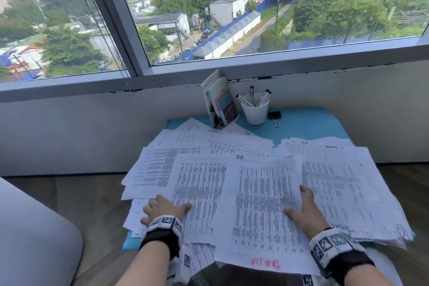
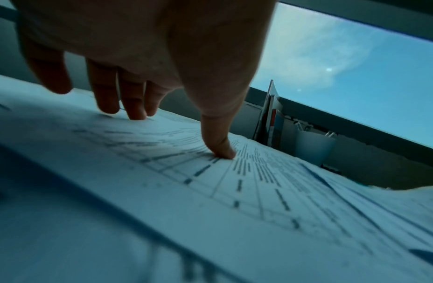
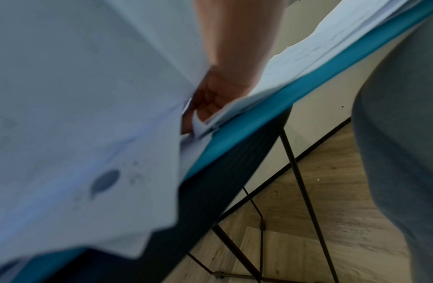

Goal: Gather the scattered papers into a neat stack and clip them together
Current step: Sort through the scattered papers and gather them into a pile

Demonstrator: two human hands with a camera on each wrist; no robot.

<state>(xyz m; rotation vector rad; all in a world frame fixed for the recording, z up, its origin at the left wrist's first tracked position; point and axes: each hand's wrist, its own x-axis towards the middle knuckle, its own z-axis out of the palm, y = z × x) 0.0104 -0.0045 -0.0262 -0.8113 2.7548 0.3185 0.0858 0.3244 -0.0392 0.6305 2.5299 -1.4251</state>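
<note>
Several printed sheets lie fanned and overlapping across the blue table (image 1: 306, 126). My left hand (image 1: 166, 208) rests on the left sheets (image 1: 199, 183); in the left wrist view its straight fingertips (image 2: 135, 114) and thumb press the paper (image 2: 234, 201). My right hand (image 1: 299, 206) holds the right edge of the centre sheet (image 1: 262, 204), thumb on top. In the right wrist view its fingers (image 3: 203, 107) curl under that sheet (image 3: 77, 114), which is raised off the table edge. A black binder clip (image 1: 274, 115) lies at the back, away from both hands.
A white cup (image 1: 255, 111) of markers and a holder of small books (image 1: 220, 102) stand at the back by the wall under the window. A grey cushioned seat (image 1: 34, 239) is at the left. The table's thin black legs (image 3: 305, 191) stand on a wooden floor.
</note>
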